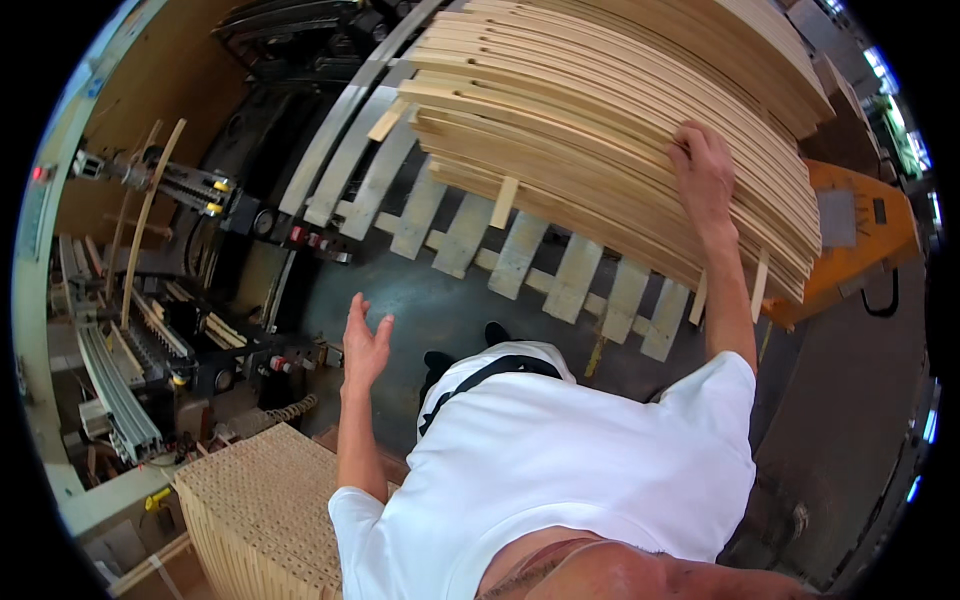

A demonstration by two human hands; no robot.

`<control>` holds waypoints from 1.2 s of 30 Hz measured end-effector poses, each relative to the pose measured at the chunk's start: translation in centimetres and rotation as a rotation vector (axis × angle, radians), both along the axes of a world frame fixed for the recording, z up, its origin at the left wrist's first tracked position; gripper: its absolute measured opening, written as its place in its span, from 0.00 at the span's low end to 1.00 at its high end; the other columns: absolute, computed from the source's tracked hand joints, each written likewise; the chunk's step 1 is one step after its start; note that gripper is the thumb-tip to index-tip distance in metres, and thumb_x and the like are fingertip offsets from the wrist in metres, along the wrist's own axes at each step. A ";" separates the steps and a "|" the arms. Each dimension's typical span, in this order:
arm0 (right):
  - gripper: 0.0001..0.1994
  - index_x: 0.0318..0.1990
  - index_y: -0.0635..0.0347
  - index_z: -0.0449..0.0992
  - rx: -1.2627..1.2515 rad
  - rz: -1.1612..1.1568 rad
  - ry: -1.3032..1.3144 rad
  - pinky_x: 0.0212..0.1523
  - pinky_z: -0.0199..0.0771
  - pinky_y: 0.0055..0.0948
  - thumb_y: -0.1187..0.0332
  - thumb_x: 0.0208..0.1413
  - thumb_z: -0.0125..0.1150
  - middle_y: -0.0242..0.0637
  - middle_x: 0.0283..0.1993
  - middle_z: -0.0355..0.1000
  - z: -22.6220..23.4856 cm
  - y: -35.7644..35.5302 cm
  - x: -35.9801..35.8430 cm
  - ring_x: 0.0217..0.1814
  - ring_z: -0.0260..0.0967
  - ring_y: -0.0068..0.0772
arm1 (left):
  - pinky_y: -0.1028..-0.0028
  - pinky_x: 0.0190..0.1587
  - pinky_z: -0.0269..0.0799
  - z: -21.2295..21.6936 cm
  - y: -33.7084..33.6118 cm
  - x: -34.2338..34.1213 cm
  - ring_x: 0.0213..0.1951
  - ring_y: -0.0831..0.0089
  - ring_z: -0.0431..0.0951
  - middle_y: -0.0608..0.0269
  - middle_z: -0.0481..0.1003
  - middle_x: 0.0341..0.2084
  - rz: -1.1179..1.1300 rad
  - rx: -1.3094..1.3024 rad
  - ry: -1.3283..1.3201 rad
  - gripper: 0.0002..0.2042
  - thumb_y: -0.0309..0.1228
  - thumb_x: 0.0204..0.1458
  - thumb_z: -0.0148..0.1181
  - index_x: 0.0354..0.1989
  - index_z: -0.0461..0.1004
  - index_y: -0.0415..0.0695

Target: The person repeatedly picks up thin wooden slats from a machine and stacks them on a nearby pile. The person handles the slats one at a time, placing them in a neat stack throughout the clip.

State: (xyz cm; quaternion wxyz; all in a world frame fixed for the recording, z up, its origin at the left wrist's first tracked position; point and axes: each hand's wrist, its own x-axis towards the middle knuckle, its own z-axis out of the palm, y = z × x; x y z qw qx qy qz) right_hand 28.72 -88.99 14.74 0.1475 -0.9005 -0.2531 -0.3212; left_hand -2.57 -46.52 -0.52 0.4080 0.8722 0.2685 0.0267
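A large stack of long pale wooden strips [560, 140] lies in layers on a slatted wooden pallet [520, 255]. My right hand [705, 175] reaches over the near side of the stack, its fingers curled down onto the edge of a wooden strip near the right end. The fingertips are partly hidden, so the grip shows only in part. Out to the left, my left hand [366, 342] is raised above the floor with its fingers apart, and nothing is in it. Short wooden spacers [505, 202] stick out from between the layers.
At left stands a machine [145, 330] with rails and wooden strips on it. A block of bundled wooden pieces with a dotted top [270, 495] is close by at lower left. An orange pallet truck [850, 240] borders the stack's right end. More stacked wood [740, 50] lies behind.
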 end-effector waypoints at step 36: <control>0.23 0.55 0.64 0.73 -0.264 0.557 0.492 0.47 0.70 0.42 0.85 0.49 0.60 0.49 0.45 0.68 6.3 67.0 -10.2 0.47 0.68 0.52 | 0.44 0.66 0.53 1.3 85.0 10.0 0.62 0.48 0.65 0.48 0.68 0.58 0.504 0.818 0.252 0.36 0.53 0.51 0.64 0.66 0.62 0.51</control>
